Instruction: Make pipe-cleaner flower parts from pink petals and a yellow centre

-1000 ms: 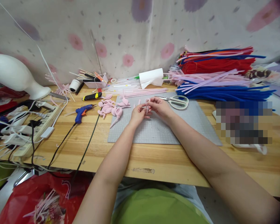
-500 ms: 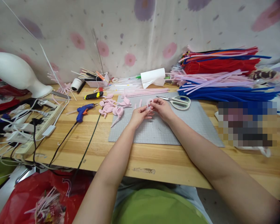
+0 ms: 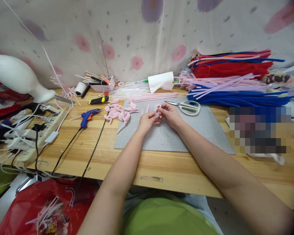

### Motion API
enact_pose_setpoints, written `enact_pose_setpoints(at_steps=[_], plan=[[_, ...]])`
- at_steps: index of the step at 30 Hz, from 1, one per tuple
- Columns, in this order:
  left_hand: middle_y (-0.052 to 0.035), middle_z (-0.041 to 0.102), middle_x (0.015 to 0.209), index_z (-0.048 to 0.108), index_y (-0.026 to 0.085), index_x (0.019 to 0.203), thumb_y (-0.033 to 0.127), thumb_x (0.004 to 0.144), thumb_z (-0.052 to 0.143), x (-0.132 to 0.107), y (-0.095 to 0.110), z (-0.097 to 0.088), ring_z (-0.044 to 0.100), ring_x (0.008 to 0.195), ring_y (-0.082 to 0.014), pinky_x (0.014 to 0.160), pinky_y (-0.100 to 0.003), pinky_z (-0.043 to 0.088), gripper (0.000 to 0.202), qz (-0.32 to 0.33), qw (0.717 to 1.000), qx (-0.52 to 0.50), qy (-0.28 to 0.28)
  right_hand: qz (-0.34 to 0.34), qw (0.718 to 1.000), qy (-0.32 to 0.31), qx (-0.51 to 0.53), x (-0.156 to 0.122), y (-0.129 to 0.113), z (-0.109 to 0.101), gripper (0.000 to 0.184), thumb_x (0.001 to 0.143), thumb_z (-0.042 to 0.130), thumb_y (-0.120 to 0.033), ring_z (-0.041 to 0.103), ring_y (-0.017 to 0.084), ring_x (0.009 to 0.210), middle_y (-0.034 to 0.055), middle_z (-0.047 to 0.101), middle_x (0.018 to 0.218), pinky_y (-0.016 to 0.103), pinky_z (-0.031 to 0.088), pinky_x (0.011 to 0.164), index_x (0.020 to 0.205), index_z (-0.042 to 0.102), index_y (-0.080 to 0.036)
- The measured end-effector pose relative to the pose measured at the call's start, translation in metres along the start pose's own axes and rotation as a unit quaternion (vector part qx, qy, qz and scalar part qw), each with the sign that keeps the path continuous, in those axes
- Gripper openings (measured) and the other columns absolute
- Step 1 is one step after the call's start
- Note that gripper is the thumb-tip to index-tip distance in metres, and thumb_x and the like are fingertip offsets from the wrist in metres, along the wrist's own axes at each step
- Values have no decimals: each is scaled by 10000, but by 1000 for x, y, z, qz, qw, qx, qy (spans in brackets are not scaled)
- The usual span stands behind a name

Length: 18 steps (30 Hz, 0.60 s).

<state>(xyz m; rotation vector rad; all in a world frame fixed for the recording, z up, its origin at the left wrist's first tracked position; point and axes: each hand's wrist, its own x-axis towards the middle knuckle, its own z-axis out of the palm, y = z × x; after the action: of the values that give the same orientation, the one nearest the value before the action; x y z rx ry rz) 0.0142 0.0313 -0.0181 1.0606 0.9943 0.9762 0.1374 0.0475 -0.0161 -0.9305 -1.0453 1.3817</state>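
Note:
A light pink pipe cleaner (image 3: 157, 106), bent into a loop, is pinched between both hands above the grey cutting mat (image 3: 166, 137). My left hand (image 3: 148, 122) grips its lower end, the fingers partly hiding it. From the right, my right hand (image 3: 171, 114) holds the loop's side with thumb and forefinger. Short pink pieces (image 3: 147, 108) lie on the mat just behind my left hand. Scissors (image 3: 187, 107) with pale handles rest beyond my right hand. Several shaped pink pipe-cleaner pieces (image 3: 117, 112) are heaped at the mat's left edge.
A blue glue gun (image 3: 86, 118) and a yellow-black utility knife (image 3: 98, 100) lie to the left, near a power strip (image 3: 42, 137) with tangled cables. Bundles of blue pipe cleaners (image 3: 240, 97) and red ones (image 3: 232, 69) are stacked back right. A white foam head (image 3: 19, 76) stands far left.
Both hands stay in nearly the same place, still holding the looped pipe cleaner. The left fingers have shifted slightly; nothing else has visibly moved.

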Motion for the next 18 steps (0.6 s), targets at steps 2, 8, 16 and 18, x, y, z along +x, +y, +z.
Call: enact_pose_setpoints(at_steps=[2,8,16,18], plan=[[-72,674,869,635,128,903,175,725,596,2,-1,1,644,721,-128,655,-248,522,188,3,1000,4,-1,-3,1000,3,-2,0,0,-1,278,565,705,-325,453,62,485,-47,541,579,199,375,479,693,498,-190],[-57,670,736,631,107,835,201,701,629,5,-2,-1,606,591,-87,624,-239,506,164,3,1000,13,-18,57,995,-53,61,0,-3,-8,263,598,706,-331,359,38,455,-47,481,575,164,244,380,742,552,-173],[-27,641,680,619,104,773,190,677,660,2,9,-26,570,546,-57,601,-206,471,135,-38,993,-43,-106,142,964,-156,160,-2,-9,-15,292,738,599,-332,338,32,474,-33,470,642,117,277,347,977,596,-165],[-27,640,689,624,106,793,191,673,666,1,11,-26,565,541,-53,600,-208,468,153,-47,990,-30,-128,160,959,-175,158,-3,-10,-15,307,751,585,-331,304,23,443,-40,453,622,106,244,321,1000,591,-152]])
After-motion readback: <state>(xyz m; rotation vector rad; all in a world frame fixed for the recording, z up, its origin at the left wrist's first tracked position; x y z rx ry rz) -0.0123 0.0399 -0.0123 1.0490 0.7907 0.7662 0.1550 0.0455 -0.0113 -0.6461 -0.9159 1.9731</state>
